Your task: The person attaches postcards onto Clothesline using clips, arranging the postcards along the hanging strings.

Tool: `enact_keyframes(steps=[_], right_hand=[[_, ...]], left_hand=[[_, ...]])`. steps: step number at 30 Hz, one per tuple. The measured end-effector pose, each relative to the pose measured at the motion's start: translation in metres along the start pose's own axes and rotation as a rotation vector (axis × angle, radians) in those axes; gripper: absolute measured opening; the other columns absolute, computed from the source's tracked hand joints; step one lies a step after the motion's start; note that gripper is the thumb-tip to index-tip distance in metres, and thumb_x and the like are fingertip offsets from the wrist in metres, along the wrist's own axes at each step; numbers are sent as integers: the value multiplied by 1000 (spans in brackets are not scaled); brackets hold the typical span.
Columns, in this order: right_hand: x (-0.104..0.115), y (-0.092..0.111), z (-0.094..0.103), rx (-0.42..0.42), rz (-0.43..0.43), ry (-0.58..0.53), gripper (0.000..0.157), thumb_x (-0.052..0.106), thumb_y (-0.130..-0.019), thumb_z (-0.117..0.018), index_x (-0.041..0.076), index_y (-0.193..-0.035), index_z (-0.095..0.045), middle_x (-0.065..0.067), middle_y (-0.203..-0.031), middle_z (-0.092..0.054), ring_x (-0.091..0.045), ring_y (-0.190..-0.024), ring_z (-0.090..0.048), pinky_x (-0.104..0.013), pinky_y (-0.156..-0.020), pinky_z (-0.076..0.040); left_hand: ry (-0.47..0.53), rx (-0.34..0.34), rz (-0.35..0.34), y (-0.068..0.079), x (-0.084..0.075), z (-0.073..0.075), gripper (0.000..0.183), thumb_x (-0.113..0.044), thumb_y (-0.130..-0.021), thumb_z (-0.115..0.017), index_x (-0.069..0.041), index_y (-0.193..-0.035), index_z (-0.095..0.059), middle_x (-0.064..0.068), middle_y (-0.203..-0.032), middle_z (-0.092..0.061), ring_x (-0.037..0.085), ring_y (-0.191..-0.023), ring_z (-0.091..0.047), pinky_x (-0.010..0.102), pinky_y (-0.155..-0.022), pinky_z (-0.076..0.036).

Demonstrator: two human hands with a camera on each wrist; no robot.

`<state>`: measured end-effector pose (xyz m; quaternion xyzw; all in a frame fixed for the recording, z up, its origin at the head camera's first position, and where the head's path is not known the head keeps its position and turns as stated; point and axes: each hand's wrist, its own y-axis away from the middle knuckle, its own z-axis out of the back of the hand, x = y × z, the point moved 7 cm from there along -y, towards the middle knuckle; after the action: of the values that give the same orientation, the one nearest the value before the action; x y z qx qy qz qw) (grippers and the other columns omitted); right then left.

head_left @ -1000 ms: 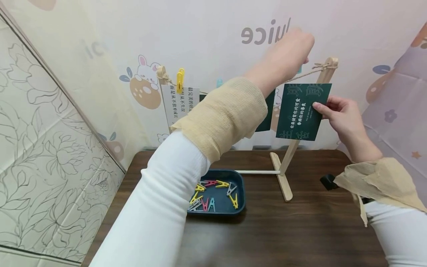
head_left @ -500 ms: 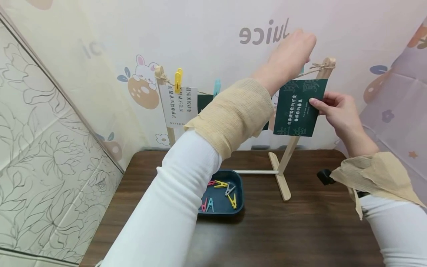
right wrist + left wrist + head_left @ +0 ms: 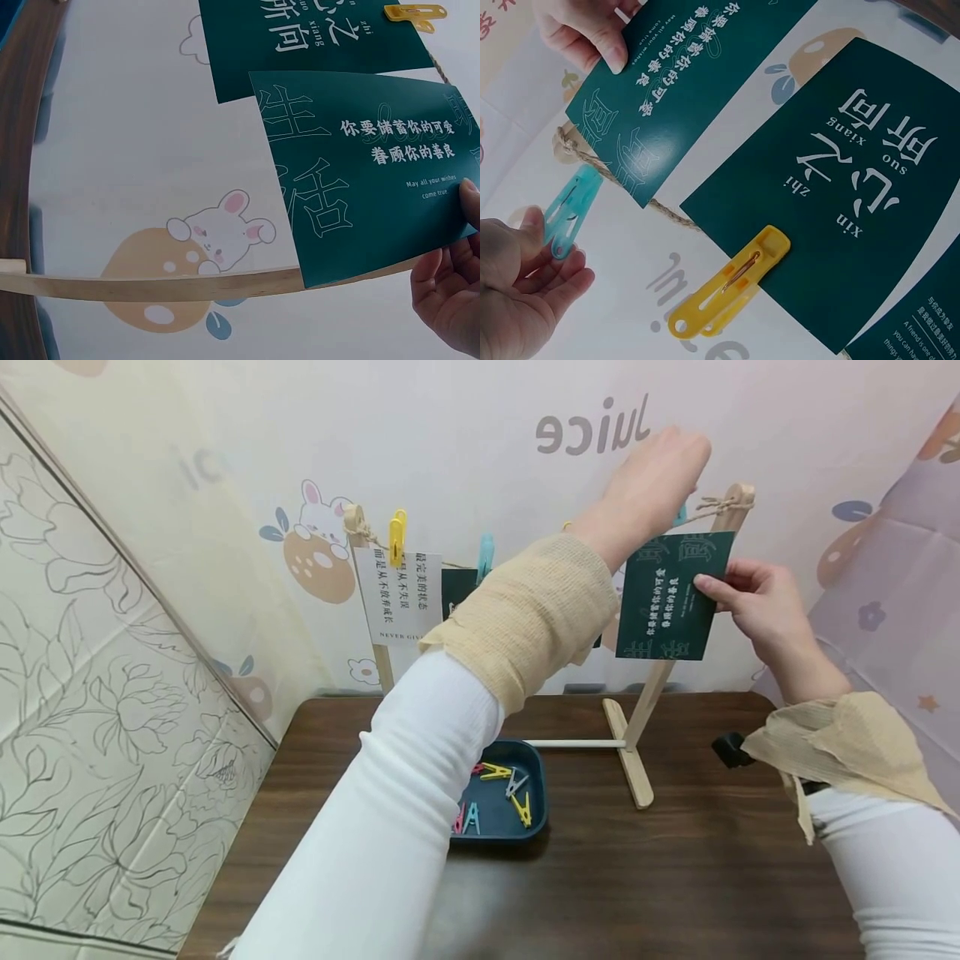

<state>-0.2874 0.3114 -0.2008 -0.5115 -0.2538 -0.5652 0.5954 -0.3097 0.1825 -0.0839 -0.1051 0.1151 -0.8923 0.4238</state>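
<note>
My left hand (image 3: 660, 477) is raised near the right end of the twine (image 3: 671, 214). In the left wrist view it pinches a teal clothespin (image 3: 573, 206) between thumb and fingers, the clip's tip close to the twine. Whether the tip bites on anything, I cannot tell. My right hand (image 3: 772, 610) holds a dark green card (image 3: 675, 597) by its right edge, thumb in front, its top edge up against the twine. Beside it, another green card (image 3: 832, 187) hangs from a yellow clothespin (image 3: 731, 281).
A wooden stand (image 3: 647, 714) carries the twine. At its left end hangs a white card (image 3: 401, 602) under a yellow clothespin (image 3: 397, 537). A second teal clothespin (image 3: 485, 556) grips a green card. A dark blue tray (image 3: 543, 793) with several clothespins sits on the brown table (image 3: 675, 877).
The green card in my right hand has risen slightly and shifted a little left, nearer the twine. My left hand has moved slightly right. The head view has shifted a little.
</note>
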Motion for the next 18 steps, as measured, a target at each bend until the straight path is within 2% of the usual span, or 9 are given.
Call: enact_keyframes(steps=[5,11,18], right_hand=[[0,-1,0,2,-5,17,23,24,-81,-62,12,-101,-62,13,-74,-58,-1,-64,-55,-10,-59,-43],[1,-2,0,6,-3,31,26,25,-81,-62,10,-102,-61,13,-74,-58,0,-64,-55,-10,-59,-43],[1,-3,0,5,-10,51,30,27,-81,-62,8,-104,-60,15,-73,-57,0,-64,-54,-10,-57,-43]], left_hand=[[-27,-12,-10,0,-2,0,32,-19,-95,-37,-17,-126,-43,-6,-119,-49,5,-106,-43,10,-86,-32],[-67,-1,-11,2,-4,0,34,-14,-94,-40,-17,-128,-39,-6,-123,-45,5,-109,-40,10,-89,-30],[-26,-5,2,0,-5,-1,36,-11,-92,-43,-18,-127,-40,-6,-124,-45,4,-110,-40,10,-90,-29]])
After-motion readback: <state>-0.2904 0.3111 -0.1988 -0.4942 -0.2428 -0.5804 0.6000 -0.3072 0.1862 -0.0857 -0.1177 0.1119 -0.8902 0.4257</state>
